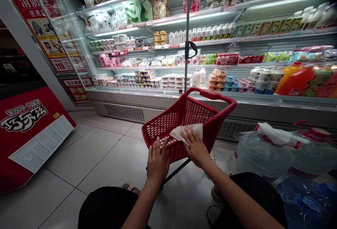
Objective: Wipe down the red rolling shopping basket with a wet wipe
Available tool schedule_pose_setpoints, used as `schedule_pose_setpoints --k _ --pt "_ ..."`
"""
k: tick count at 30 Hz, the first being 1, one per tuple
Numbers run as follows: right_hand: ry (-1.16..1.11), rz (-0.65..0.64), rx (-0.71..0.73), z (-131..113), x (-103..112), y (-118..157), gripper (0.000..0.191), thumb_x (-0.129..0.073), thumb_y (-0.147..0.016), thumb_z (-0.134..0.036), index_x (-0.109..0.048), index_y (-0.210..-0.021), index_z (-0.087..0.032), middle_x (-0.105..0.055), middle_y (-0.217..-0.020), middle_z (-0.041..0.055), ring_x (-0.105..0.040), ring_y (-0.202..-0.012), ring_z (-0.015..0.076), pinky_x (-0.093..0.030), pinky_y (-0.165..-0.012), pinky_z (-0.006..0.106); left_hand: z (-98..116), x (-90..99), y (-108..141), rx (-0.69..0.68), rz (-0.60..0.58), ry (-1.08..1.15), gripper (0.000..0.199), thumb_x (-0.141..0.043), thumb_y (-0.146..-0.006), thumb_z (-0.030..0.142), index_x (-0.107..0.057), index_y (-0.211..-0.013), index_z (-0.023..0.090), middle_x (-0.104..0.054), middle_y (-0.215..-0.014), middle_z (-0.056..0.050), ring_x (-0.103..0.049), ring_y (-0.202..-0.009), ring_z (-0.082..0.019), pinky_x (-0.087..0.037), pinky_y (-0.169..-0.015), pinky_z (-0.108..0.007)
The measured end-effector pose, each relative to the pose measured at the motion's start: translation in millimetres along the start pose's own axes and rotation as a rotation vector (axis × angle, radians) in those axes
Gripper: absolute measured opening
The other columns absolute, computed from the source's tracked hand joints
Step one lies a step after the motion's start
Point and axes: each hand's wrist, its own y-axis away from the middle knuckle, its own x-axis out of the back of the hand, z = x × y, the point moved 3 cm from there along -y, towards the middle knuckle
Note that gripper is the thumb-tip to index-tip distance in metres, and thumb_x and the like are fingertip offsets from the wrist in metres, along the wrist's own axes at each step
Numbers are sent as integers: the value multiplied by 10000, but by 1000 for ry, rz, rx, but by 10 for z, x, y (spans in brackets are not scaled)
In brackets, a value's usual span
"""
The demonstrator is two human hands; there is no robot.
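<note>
A red plastic shopping basket cart (213, 134) with lattice sides stands tilted in front of me, its handle toward the refrigerated case. My right hand (195, 146) presses a white wipe (196, 129) against the basket's right part near the rim, fingers over the cloth. The thumb is hidden. On the near left of the rim rests my left hand (158, 160), fingers straight and slightly apart, holding nothing. The basket's inside shows no goods in the visible part.
A glass-doored refrigerated case (123, 108) with stocked shelves runs behind the cart, with a black door handle (191, 50). Large water bottles (263, 151) stand at right. A red cabinet (28, 127) is at left. A black cable (210, 211) lies on the tiled floor (86, 151).
</note>
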Motion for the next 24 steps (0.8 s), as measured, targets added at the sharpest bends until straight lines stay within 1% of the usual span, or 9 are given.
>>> schedule_pose_setpoints --k 3,5,7,9,12,15,18,21,24 --pt "-47 -33 86 -321 -3 49 717 -439 -1033 -240 -158 -1692 -258 -221 -1740 18 -153 -1611 281 -248 -1292 505 25 -11 -20 -9 13 2 871 -530 -996 255 -14 -1698 235 -256 -1722 -157 -407 -1518 -342 -349 -1230 -547" --pt "-67 -37 139 -362 28 89 708 -445 -1037 -254 -170 -1689 -281 -234 -1735 -2 -178 -1606 267 -238 -1299 501 8 -7 -19 -27 10 18 853 -507 -1010 252 -2 -1698 229 -265 -1719 -154 -414 -1517 -325 -348 -1235 -531" --pt "-74 -46 189 -232 61 112 692 -424 -1052 -262 -154 -1686 -320 -265 -1723 -31 -217 -1597 236 -220 -1306 494 -45 3 -3 -72 -8 65 839 -477 -1020 232 21 -1696 226 -284 -1716 -129 -406 -1525 -291 -349 -1245 -497" --pt "-65 -58 198 30 80 113 661 -384 -1077 -282 -129 -1683 -348 -292 -1711 -48 -251 -1586 208 -204 -1308 489 -131 11 30 -131 -29 131 837 -456 -1022 210 45 -1693 229 -299 -1716 -94 -369 -1547 -252 -361 -1247 -459" --pt "-36 -68 126 448 60 93 619 -328 -1104 -329 -105 -1680 -368 -306 -1705 -48 -273 -1578 197 -199 -1300 506 -266 -2 90 -160 -46 175 827 -455 -1009 170 -5 -1693 285 -264 -1733 -44 -270 -1590 -244 -370 -1244 -462" --pt "-20 -47 38 592 -5 79 623 -305 -1100 -312 -95 -1685 -345 -283 -1716 -24 -242 -1590 211 -227 -1288 518 -273 -49 123 -123 -44 169 838 -486 -979 141 -78 -1689 314 -211 -1749 -38 -217 -1606 -268 -339 -1258 -505" --pt "-23 -7 -20 376 -69 86 662 -327 -1071 -246 -105 -1694 -283 -258 -1726 13 -169 -1609 249 -272 -1272 523 -133 -101 118 -81 -26 181 891 -529 -946 158 -58 -1693 272 -224 -1744 -71 -206 -1608 -288 -297 -1274 -533" --pt "-44 -7 9 -71 -88 126 706 -391 -1031 -208 -150 -1692 -253 -236 -1733 18 -124 -1615 286 -282 -1271 530 14 -148 104 -50 -4 181 958 -560 -912 179 -10 -1695 230 -245 -1735 -98 -187 -1611 -310 -266 -1281 -556" --pt "-97 -24 111 -532 -50 191 723 -446 -1003 -208 -206 -1684 -224 -247 -1730 13 -125 -1614 299 -281 -1281 512 62 -183 124 -42 16 166 1000 -552 -889 159 48 -1689 192 -233 -1736 -118 -179 -1613 -303 -239 -1288 -556"
